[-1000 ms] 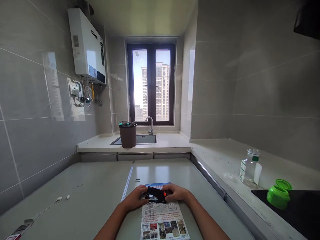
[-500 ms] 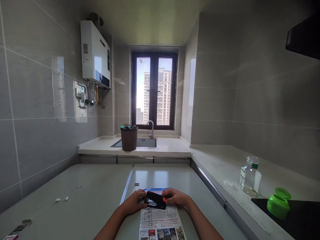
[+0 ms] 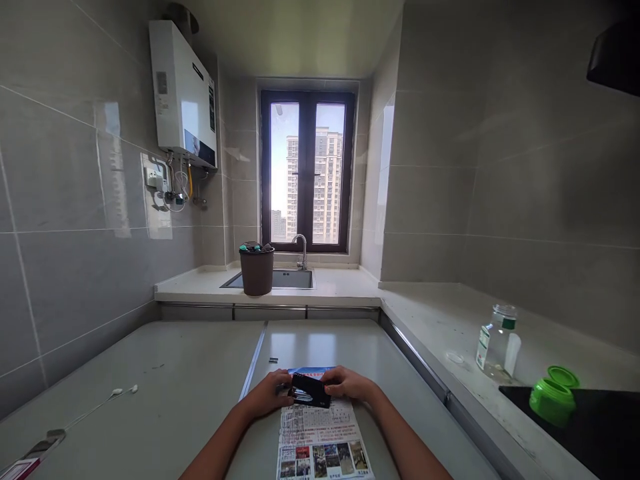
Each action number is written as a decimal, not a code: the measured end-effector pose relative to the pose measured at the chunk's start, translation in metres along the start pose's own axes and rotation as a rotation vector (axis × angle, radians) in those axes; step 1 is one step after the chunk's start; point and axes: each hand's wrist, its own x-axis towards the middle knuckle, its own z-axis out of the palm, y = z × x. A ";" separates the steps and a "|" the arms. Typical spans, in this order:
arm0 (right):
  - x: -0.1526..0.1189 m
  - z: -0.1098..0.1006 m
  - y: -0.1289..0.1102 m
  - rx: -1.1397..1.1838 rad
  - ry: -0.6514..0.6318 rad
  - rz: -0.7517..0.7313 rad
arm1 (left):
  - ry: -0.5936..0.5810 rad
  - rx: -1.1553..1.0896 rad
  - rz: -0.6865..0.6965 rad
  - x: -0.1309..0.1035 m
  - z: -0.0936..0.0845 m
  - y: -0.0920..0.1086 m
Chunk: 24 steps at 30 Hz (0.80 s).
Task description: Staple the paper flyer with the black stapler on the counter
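Note:
A black stapler-like tool [image 3: 311,391] is held between both hands, over the upper part of a printed sheet [image 3: 320,430]. My left hand [image 3: 270,393] grips its left end, near a shiny metal part. The right end is pinched by the fingers of my right hand [image 3: 347,385]. The sheet has text and small photos and lies on the pale glossy table [image 3: 200,373]. Just beyond my left hand are small dark staple-like strips [image 3: 273,360].
White earphones [image 3: 117,392] and a pink-edged object [image 3: 25,469] lie at left. A brown bin [image 3: 257,270] stands at the sink [image 3: 295,279]. On the right counter are a clear jar [image 3: 499,343] and an open green container [image 3: 553,401].
The view has shifted slightly. The orange part that showed at the tool's right end is now hidden by my right hand, and both hands still hold the tool.

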 end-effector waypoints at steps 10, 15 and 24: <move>0.000 0.005 -0.026 0.065 0.052 0.192 | 0.024 0.068 0.036 0.001 -0.002 0.003; -0.001 0.003 -0.019 0.029 0.044 0.160 | 0.030 0.097 0.033 0.001 -0.001 -0.001; 0.011 0.019 -0.041 -0.491 0.049 0.145 | 0.042 0.128 0.048 0.001 0.000 0.000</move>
